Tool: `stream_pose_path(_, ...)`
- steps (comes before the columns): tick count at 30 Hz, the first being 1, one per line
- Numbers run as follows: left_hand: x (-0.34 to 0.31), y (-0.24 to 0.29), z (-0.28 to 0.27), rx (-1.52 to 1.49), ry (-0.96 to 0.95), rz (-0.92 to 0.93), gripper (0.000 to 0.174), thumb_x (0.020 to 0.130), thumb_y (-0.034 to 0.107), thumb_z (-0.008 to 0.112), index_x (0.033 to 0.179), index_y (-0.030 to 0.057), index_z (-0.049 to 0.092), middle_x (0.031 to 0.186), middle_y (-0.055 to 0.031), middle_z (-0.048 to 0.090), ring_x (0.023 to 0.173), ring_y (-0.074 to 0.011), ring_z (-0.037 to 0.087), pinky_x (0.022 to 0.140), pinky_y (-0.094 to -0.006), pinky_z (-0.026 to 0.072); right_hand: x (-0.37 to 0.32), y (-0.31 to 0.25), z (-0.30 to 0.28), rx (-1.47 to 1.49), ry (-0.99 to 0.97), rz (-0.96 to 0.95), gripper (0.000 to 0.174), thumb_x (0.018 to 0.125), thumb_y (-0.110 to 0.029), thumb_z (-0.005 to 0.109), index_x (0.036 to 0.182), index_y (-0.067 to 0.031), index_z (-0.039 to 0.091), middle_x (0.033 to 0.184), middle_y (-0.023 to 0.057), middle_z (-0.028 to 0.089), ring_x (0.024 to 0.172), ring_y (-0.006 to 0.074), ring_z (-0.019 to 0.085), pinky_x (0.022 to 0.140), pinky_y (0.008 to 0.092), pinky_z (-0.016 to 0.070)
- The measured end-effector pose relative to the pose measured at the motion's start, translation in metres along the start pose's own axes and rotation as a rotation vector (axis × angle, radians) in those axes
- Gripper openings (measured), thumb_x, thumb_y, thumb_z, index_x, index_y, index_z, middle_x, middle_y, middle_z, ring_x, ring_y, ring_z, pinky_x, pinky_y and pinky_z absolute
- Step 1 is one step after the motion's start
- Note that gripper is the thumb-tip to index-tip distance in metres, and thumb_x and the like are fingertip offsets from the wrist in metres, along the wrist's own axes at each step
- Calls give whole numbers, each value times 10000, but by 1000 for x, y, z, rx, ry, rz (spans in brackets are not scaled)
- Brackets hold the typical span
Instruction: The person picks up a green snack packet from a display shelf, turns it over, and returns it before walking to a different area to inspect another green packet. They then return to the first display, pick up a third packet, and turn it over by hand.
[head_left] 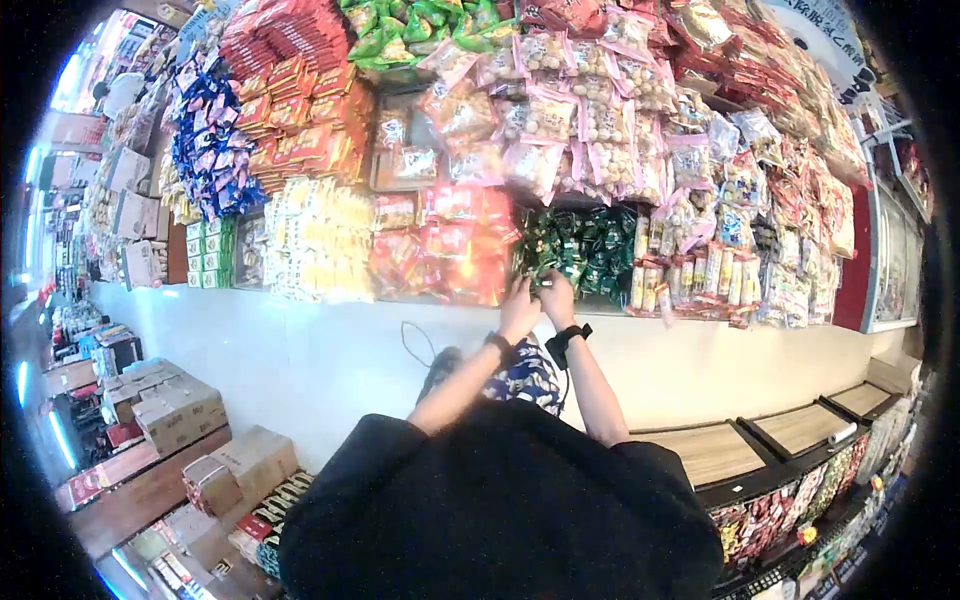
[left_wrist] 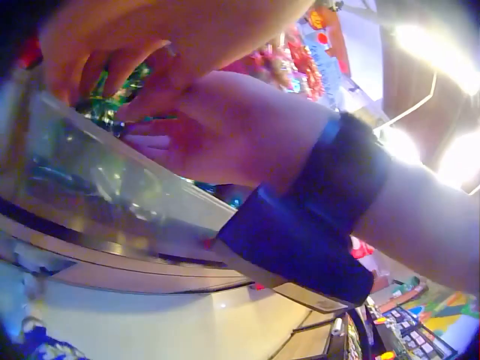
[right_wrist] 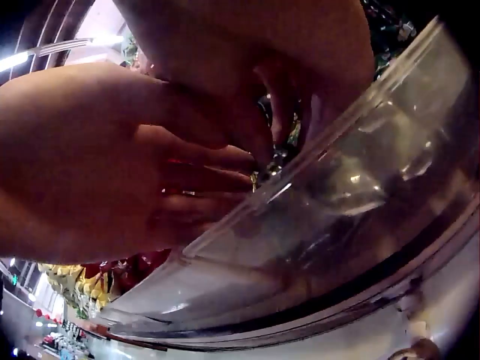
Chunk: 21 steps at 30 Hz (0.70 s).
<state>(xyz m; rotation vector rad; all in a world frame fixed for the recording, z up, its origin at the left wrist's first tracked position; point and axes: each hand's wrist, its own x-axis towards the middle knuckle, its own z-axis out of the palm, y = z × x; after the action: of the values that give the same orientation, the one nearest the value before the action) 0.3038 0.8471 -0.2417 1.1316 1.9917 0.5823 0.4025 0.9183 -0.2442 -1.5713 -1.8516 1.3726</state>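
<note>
Green packets [head_left: 590, 250]; clear wall [right_wrist: 360, 184], wrist views only

Bright head view, blurry wrist views

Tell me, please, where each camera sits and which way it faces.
Head: on the head, facing down at green packets; left hand, right hand and black top show.
Left wrist: worn there, facing both hands' fingers and the right forearm.
Right wrist: worn there, facing both hands' fingers from the other side.
Both wrist views show a clear bin wall.
</note>
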Motion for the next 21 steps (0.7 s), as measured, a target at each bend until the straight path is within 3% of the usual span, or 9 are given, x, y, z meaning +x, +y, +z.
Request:
stream_pose_path(4, -4, 3, 9, 229, 76, 47, 651, 875, 185, 572, 1465, -39, 412, 1565, -236, 358, 1436, -472, 314, 1152, -569, 306, -1, 2, 9, 110, 1, 145, 342, 788, -178, 700, 1082, -3, 690, 1054, 240, 696, 985, 409, 674, 878, 438, 524)
stream_pose_path(10, -3, -5, 24, 59, -64, 24, 578, 882, 200, 556, 1409, -20, 463, 1561, -231, 363, 1316, -443, 493, 1132, -589, 313, -10, -15, -8, -34, -84, -38, 323, 857, -120, 563, 1134, -35, 708, 1085, 242, 698, 1001, 404, 676, 867, 429, 531)
stream_pose_path(12, 2, -8, 24, 340, -73, 121, 567, 882, 194, 543, 1400, -27, 480, 1553, -274, 356, 1401, -425, 404, 1145, -550, 317, -17, -32, -15, 18, -118, -29, 308, 884, -138, 554, 1128, -28, 706, 1000, 232, 714, 901, 372, 698, 784, 433, 537)
stream_pose_path(13, -16, 16, 4, 117, 37, 33, 573, 872, 198, 569, 1395, -22, 491, 1530, -281, 385, 1394, -419, 413, 1136, -550, 331, -6, 9, 4, -31, -21, -159, 309, 885, -138, 538, 1116, -18, 704, 904, 221, 712, 755, 318, 702, 673, 410, 534)
stream_pose_path(14, -18, 12, 3, 126, 53, 144, 564, 876, 204, 580, 1382, -31, 496, 1492, -298, 420, 1350, -424, 456, 1116, -529, 369, -21, -39, -18, 28, -128, -59, 290, 877, -134, 551, 1093, -13, 703, 895, 218, 704, 742, 297, 695, 666, 406, 535)
stream_pose_path(15, -38, 35, -30, 19, 38, 116, 538, 884, 196, 577, 1356, -49, 497, 1466, -291, 449, 1280, -428, 515, 1075, -490, 422, -24, -41, -16, -13, -107, -5, 271, 873, -145, 576, 1077, -15, 700, 945, 209, 709, 847, 320, 695, 742, 404, 532)
stream_pose_path(16, -47, 28, -31, -44, 93, 249, 484, 896, 176, 558, 1321, -49, 509, 1462, -272, 455, 1205, -431, 562, 1022, -470, 462, -16, -6, -10, -161, -31, -270, 265, 875, -150, 590, 1080, -21, 697, 976, 192, 714, 905, 330, 686, 796, 393, 526)
stream_pose_path(19, -99, 39, -88, -270, -171, 234, 452, 953, 211, 551, 1379, 61, 530, 1239, -227, 639, 1088, -382, 643, 922, -445, 510, -72, -65, -45, 15, -183, -62, 263, 857, -156, 661, 1058, 9, 700, 944, 190, 737, 822, 313, 714, 771, 388, 542)
stream_pose_path(21, -145, 31, -135, -296, -148, 372, 389, 987, 213, 532, 1342, 55, 550, 1182, -183, 677, 1084, -336, 655, 908, -424, 512, -75, -36, -36, -153, -284, -110, 243, 861, -145, 661, 1040, 11, 716, 906, 202, 742, 772, 254, 724, 742, 370, 552)
